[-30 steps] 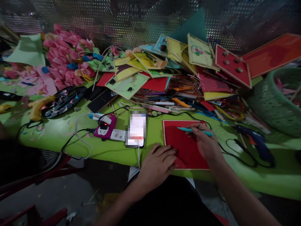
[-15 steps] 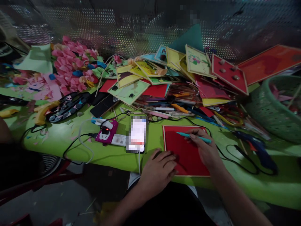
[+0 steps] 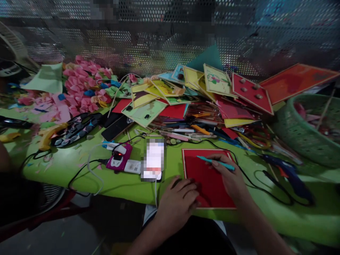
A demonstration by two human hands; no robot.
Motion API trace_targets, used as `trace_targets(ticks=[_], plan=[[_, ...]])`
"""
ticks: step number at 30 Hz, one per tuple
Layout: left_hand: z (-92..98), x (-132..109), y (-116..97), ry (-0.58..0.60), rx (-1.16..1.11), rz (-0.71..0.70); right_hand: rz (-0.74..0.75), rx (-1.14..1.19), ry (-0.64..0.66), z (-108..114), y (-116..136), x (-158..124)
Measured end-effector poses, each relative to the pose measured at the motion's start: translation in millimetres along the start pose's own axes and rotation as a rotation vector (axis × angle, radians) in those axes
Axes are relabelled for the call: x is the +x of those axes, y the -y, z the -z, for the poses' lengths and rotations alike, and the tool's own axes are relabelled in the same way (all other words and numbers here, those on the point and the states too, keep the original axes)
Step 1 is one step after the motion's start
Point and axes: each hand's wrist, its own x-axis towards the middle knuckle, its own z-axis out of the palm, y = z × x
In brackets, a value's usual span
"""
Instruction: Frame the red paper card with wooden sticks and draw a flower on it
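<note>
The right hand [image 3: 231, 177] grips a teal pen [image 3: 215, 162] between thumb and fingers, with the tip pointing left over the far part of a red card [image 3: 197, 170]. The card lies flat on the near edge of the green table [image 3: 127, 182], right in front of the person. The left hand [image 3: 177, 200] holds nothing and lies palm down, fingers loosely spread, on the card's near left corner.

Just left of the card lies a phone [image 3: 153, 159] with a cable, and beside that a pink charger [image 3: 119, 161]. To the right, a blue glue gun [image 3: 288, 174] rests on the table near a green basket [image 3: 293, 132]. Farther back is a heap of coloured cards [image 3: 212, 79], with pens [image 3: 186, 129] strewn in front of it, and pink paper flowers [image 3: 82, 83] lie at far left.
</note>
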Motion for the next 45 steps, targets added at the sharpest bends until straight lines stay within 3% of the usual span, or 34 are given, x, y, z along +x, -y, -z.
trace_targets(ticks=[20,45], plan=[[2.1,1.6,-1.2,0.022,-0.008,0.014,0.026,-0.205,-0.06,-6.8,4.9,1.2],[-1.0,-1.9,1.1,0.027,-0.011,-0.001,0.013,-0.205,-0.01,-9.7,2.1,5.0]])
